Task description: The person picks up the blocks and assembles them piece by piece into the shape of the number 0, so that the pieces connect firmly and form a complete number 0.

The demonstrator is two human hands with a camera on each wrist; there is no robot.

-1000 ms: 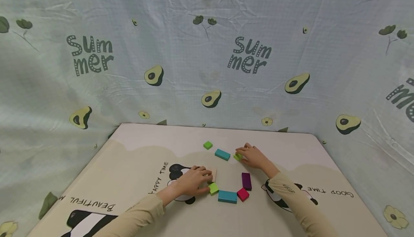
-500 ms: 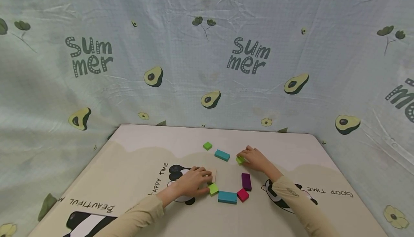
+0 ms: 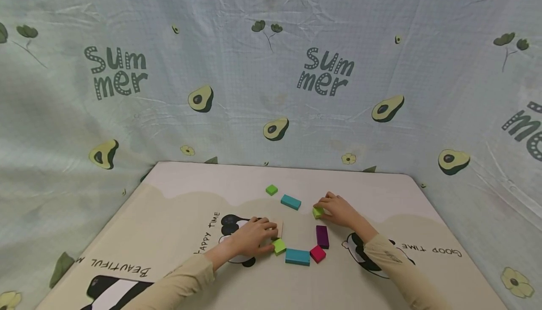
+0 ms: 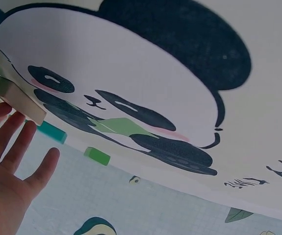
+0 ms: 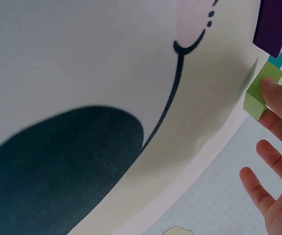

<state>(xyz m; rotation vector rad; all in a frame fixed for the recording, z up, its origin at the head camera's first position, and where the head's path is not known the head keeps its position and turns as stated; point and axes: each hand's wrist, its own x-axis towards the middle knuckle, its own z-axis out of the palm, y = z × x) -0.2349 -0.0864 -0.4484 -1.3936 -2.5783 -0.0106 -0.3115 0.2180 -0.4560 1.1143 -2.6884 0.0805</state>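
Note:
My right hand pinches a green block between thumb and finger, just beyond the far end of a purple block. In the right wrist view that green block is under the thumb, its other fingers spread. My left hand rests with its fingertips against a beige block, its thumb beside a second green block. The left wrist view shows loosely bent fingers touching the beige block. A teal block and a red block continue the row nearest me.
Another teal block lies at an angle on the far side, and a third green block stands beyond it to the left. The table has printed pandas and lettering. A patterned cloth hangs behind and around it.
My right hand has drawn the green block to the right and toward me, away from the far teal block and closer to the purple one. The left hand stays where it was.

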